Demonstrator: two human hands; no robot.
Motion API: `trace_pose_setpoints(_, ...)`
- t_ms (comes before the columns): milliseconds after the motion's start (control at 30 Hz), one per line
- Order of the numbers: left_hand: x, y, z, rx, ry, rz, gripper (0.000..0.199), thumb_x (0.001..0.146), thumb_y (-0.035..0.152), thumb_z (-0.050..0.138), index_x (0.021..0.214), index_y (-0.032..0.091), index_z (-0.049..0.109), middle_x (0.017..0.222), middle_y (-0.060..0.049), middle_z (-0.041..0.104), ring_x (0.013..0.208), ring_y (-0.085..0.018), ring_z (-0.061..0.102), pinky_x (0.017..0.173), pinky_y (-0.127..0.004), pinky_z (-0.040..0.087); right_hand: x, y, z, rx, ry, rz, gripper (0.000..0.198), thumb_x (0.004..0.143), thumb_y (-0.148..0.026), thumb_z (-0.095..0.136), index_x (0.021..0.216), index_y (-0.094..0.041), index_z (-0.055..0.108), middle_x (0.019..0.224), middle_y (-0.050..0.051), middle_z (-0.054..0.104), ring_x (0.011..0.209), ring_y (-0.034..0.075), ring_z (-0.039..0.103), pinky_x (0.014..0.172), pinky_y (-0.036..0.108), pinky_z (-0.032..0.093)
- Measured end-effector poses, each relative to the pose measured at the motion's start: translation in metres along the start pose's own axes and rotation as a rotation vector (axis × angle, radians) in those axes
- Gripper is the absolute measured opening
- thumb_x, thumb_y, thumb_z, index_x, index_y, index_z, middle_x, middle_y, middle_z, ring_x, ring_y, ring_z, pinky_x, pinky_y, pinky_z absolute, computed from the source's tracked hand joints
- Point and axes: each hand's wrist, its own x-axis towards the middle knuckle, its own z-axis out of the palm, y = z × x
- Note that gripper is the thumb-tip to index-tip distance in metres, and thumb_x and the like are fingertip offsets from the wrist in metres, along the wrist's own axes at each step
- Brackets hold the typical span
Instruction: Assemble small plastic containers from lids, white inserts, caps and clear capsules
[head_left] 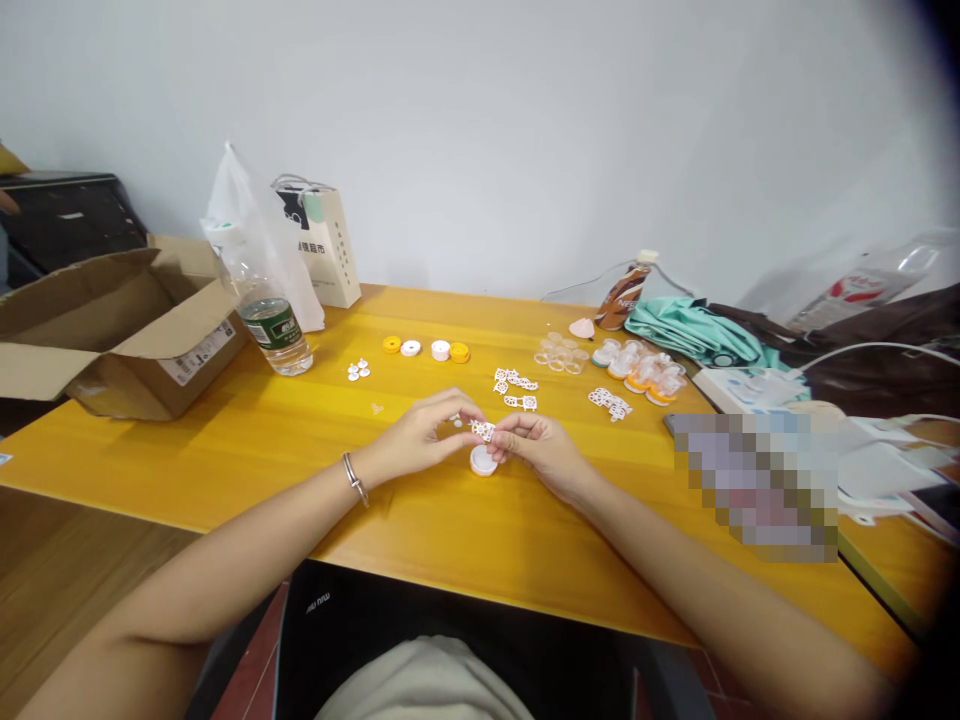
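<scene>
Between my left hand (424,435) and my right hand (544,455) is a small white openwork plastic piece (482,430). The fingertips of both hands are closed on it, one hand at each side. Just below it, on the table, lies a round white plastic cup-like part (484,462), close to my right fingers. Beyond my hands are several similar white openwork pieces (514,380), with another group of openwork pieces (610,403) to the right. A small pale part shows beside my left fingers, too small to name.
Yellow and white round parts (440,350), small white knobs (358,370), clear rings (561,353) and clear-topped assembled pieces (641,370) lie farther back. A water bottle (274,330) and cardboard box (150,370) stand left. A power strip (739,390) and a blurred-out flat object (757,487) lie right.
</scene>
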Motion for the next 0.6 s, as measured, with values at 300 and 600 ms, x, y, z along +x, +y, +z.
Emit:
trace_pose_setpoints(300,-0.0018,0.0029,0.0047,-0.042,-0.037,-0.055,0.018,0.082,0.03,0.052,0.092,0.016,0.057,0.085,-0.003,0.059,0.077,-0.011,0.054,0.073,-0.024,0.044,-0.0031,-0.0038,0.0041,-0.095,0.024,-0.046,0.022,0.066,-0.036,0.068,0.068,-0.016,0.061,0.059,-0.001,0.062,0.053,0.008,0.053,0.057,0.023,0.043)
trace_pose_setpoints(600,-0.004,0.0103,0.0092,-0.142,0.042,-0.128,0.021,0.08,0.032,0.055,0.092,0.016,0.057,0.085,-0.004,0.06,0.076,-0.011,0.055,0.073,-0.026,0.046,-0.007,-0.0089,0.0066,-0.272,0.045,-0.2,0.022,0.07,-0.04,0.064,0.069,-0.018,0.06,0.064,0.0,0.06,0.062,0.012,0.054,0.063,0.027,0.044)
